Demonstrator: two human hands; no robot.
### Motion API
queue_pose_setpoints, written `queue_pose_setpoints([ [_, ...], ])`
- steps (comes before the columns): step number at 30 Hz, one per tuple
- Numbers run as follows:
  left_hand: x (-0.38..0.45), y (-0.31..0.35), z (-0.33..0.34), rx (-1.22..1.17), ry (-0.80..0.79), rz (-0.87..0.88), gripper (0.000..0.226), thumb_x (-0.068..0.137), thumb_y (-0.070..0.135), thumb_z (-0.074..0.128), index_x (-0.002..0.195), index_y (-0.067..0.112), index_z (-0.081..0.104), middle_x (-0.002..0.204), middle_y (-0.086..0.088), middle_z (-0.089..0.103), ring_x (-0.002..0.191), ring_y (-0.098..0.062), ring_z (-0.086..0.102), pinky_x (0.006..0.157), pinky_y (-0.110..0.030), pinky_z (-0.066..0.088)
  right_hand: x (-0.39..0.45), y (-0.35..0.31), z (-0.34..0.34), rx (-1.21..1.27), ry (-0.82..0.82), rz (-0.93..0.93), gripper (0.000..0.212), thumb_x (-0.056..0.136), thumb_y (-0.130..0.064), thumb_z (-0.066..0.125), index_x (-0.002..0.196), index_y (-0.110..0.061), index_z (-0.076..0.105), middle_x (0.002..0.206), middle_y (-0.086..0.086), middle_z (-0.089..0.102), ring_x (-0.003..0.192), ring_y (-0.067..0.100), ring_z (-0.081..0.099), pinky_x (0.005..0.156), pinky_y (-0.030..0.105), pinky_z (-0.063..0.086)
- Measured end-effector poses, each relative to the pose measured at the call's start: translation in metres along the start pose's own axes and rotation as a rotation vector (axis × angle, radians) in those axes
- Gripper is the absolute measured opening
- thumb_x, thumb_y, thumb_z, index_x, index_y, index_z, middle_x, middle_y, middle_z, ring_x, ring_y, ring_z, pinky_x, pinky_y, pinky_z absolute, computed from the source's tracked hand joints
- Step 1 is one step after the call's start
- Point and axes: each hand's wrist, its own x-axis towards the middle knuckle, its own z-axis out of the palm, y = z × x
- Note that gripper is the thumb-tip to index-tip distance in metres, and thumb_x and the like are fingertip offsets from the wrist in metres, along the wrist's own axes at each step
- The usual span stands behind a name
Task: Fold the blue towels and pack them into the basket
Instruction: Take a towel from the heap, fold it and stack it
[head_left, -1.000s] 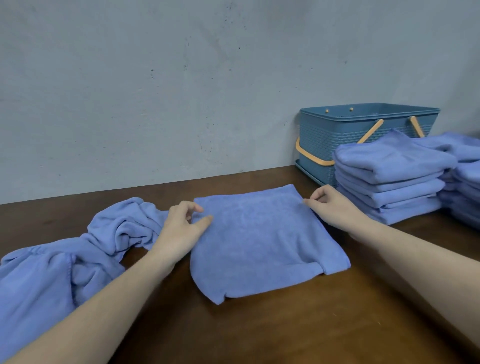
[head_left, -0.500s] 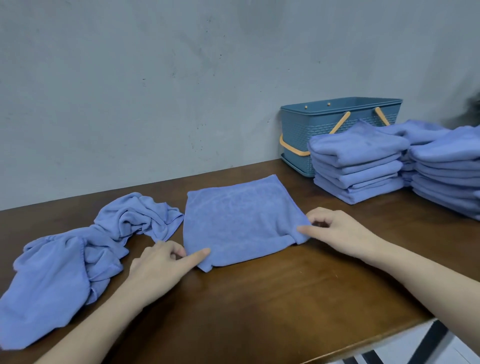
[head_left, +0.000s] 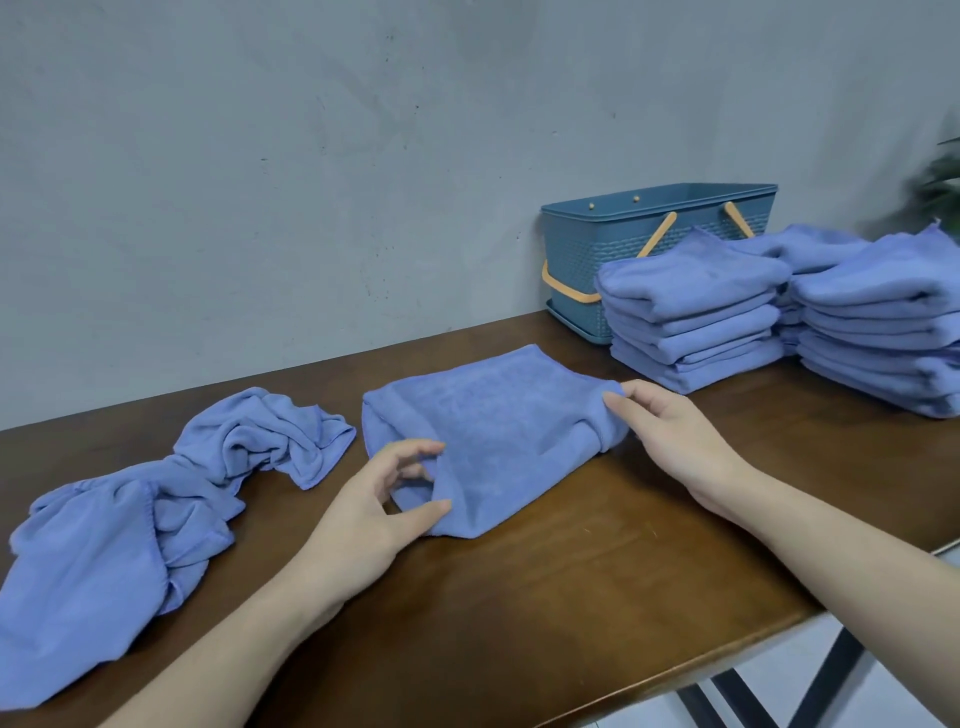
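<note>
While the towel (head_left: 498, 431) lay in front of the basket (head_left: 582, 249), its near corners were pinched by the left hand (head_left: 363, 514) and right hand (head_left: 670, 441); a further fold seemed due next.

Wooden table (head_left: 519, 597): towels (head_left: 498, 431), basket (head_left: 587, 260)

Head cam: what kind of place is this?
Probably a plain workroom or staged folding station, not clearly a home: a bare grey wall, a brown wooden table on dark metal legs, and stacks of folded towels beside a blue basket.
</note>
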Motion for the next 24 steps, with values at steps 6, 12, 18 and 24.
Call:
queue_pose_setpoints([
  [6, 0.001, 0.006, -0.004, -0.180, 0.214, 0.043, 0.028, 0.095, -0.010, 0.054, 0.095, 0.017, 0.063, 0.083, -0.010, 0.052, 0.074, -0.005, 0.063, 0.076, -0.012, 0.046, 0.001, 0.004, -0.003, 0.064, 0.063, 0.055, 0.023, 0.103, -0.028, 0.056, 0.091, -0.017, 0.072, 0.067, -0.021, 0.061, 0.061, -0.005, 0.050, 0.064, 0.011, 0.043],
  [12, -0.001, -0.002, -0.008, -0.069, 0.005, -0.021, 0.048, 0.094, -0.019, 0.045, 0.115, 0.023, 0.057, 0.096, -0.002, 0.051, 0.091, -0.009, 0.068, 0.084, -0.024, 0.046, 0.002, 0.004, -0.004, 0.053, 0.080, 0.065, 0.025, 0.104, -0.028, 0.053, 0.089, -0.015, 0.067, 0.060, -0.016, 0.053, 0.060, 0.000, 0.048, 0.066, 0.015, 0.041],
  [18, 0.000, 0.006, 0.006, 0.002, -0.087, -0.004, 0.053, 0.088, -0.003, 0.069, 0.121, 0.035, 0.050, 0.111, 0.002, 0.045, 0.094, -0.006, 0.068, 0.077, -0.025, 0.051, 0.000, 0.004, -0.003, -0.034, 0.031, 0.053, 0.030, 0.104, -0.027, 0.053, 0.097, -0.001, 0.065, 0.066, -0.004, 0.052, 0.055, -0.001, 0.047, 0.055, 0.006, 0.039],
  [24, 0.001, 0.006, 0.009, 0.351, 0.022, -0.184, 0.036, 0.076, 0.052, 0.079, 0.095, 0.036, 0.052, 0.097, 0.014, 0.062, 0.095, -0.004, 0.059, 0.100, -0.034, 0.041, -0.002, 0.003, -0.003, -0.082, -0.004, 0.040, 0.030, 0.103, -0.029, 0.053, 0.096, -0.003, 0.065, 0.076, 0.000, 0.055, 0.057, 0.001, 0.047, 0.064, 0.017, 0.041],
])
